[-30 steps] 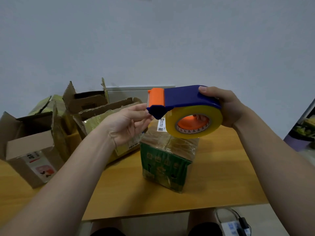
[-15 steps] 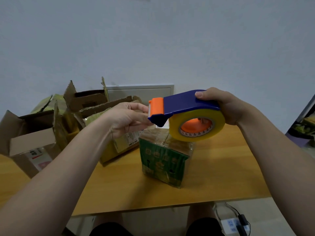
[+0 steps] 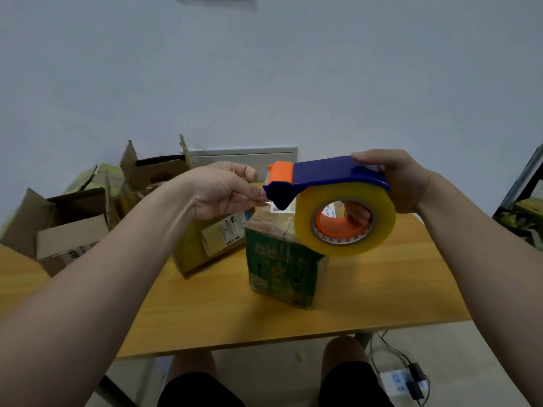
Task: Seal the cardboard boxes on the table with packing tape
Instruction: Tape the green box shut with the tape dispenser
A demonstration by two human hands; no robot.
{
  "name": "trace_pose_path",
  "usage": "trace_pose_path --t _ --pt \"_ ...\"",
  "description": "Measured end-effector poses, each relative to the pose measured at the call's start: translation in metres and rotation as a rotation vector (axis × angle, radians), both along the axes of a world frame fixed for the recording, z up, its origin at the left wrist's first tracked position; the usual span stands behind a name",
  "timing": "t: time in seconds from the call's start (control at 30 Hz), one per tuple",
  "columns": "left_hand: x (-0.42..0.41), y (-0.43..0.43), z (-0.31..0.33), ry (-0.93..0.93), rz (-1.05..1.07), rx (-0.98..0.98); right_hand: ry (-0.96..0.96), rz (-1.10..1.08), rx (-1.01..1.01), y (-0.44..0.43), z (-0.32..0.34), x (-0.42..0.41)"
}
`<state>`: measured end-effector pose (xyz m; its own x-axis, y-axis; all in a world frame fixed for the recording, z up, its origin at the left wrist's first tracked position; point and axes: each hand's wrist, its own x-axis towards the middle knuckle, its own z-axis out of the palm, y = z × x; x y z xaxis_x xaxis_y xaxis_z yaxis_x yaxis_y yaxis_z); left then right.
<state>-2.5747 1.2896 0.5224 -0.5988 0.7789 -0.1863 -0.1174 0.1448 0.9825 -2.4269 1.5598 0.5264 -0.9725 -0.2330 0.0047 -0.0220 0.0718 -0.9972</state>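
Now at the nose of the blue-and-orange tape dispenser (image 3: 323,174), the left hand (image 3: 223,189) has shifted its fingertips in to pinch what looks like the loose tape end (image 3: 265,202), while the right hand (image 3: 402,183) grips the dispenser through the roll's core. Below both hands the green box (image 3: 282,268) sits closed on the surface (image 3: 382,289) — taping looks imminent — and open boxes (image 3: 70,230) wait beyond the left hand.
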Motion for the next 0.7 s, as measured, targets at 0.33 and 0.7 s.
trace_pose_path --t 0.33,0.7 --pt "0.001 0.006 -0.017 -0.111 0.065 0.039 -0.054 -0.087 -0.211 -0.003 -0.018 -0.002" --pt "-0.006 -0.001 -0.031 -0.195 0.116 0.086 -0.057 0.02 -0.155 -0.001 -0.013 -0.003"
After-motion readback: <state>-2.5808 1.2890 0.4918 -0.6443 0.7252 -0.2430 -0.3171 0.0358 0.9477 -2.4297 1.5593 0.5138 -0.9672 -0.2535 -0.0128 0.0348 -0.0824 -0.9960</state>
